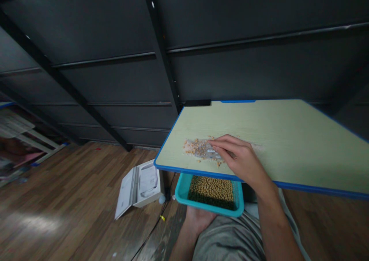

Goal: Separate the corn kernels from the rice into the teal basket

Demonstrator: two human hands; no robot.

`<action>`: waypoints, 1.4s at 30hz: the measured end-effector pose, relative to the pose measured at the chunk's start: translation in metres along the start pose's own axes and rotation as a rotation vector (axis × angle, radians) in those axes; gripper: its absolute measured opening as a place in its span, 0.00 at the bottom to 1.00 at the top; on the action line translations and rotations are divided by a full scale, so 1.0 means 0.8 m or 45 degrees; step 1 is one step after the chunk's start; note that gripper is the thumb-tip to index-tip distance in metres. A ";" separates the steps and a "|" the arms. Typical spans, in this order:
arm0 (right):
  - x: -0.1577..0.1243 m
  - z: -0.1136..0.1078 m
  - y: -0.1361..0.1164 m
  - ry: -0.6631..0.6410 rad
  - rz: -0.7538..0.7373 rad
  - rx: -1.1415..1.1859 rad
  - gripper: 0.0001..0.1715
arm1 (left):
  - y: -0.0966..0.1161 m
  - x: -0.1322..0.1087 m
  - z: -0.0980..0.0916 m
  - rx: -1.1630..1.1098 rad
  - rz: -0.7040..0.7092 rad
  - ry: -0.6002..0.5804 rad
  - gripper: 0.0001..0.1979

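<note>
My right hand [238, 153] is over the table with thumb and fingertips pinched together; what is between them, if anything, I cannot make out. Its fingertips touch a small spread of pale grains [191, 143] mixed with round yellow beans [188, 152]. A shiny, clear patch [211, 152], perhaps plastic, lies under the fingertips. Just below the table's near edge, my left hand [198, 216] holds a turquoise plastic basket [211, 208] from beneath, its fingers mostly hidden. Yellow beans [216, 186] fill much of the basket, with dark green ones along the sides and front.
The pale green tabletop [288, 138] has a blue rim and stands against a dark panelled wall [115, 80]. An open white box [147, 182] and a black cable [151, 232] lie on the wooden floor [72, 199]. A white rack [43, 149] stands far left.
</note>
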State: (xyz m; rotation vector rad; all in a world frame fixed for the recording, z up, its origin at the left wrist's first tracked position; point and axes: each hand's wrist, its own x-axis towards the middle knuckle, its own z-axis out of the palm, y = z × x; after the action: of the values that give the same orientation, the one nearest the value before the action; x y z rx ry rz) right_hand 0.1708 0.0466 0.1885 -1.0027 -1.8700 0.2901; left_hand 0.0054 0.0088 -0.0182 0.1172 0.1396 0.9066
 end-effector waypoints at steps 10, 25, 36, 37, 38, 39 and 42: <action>0.002 0.002 0.002 -0.001 0.042 -0.010 0.16 | 0.001 -0.002 0.003 0.017 0.004 -0.006 0.26; 0.001 0.005 -0.001 -0.060 -0.014 0.044 0.18 | 0.002 -0.003 0.010 0.033 0.004 -0.068 0.26; 0.001 0.005 -0.003 -0.084 -0.017 0.092 0.16 | 0.002 -0.003 0.017 0.069 0.019 -0.024 0.24; 0.001 0.006 -0.004 -0.086 -0.014 0.093 0.16 | 0.002 -0.003 0.018 0.068 0.022 -0.016 0.23; 0.001 0.006 -0.004 -0.089 -0.010 0.094 0.16 | 0.001 -0.004 0.019 0.068 0.025 -0.006 0.23; 0.001 0.007 -0.005 -0.093 -0.008 0.095 0.16 | 0.001 -0.004 0.019 0.068 0.031 0.004 0.24; 0.001 0.010 -0.008 -0.106 -0.012 0.102 0.15 | 0.001 -0.004 0.020 0.070 0.037 0.033 0.23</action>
State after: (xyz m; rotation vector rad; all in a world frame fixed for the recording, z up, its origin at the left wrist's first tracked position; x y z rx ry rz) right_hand 0.1610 0.0448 0.1883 -0.9401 -1.9221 0.4035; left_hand 0.0058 0.0063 -0.0025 0.1588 0.1869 0.9337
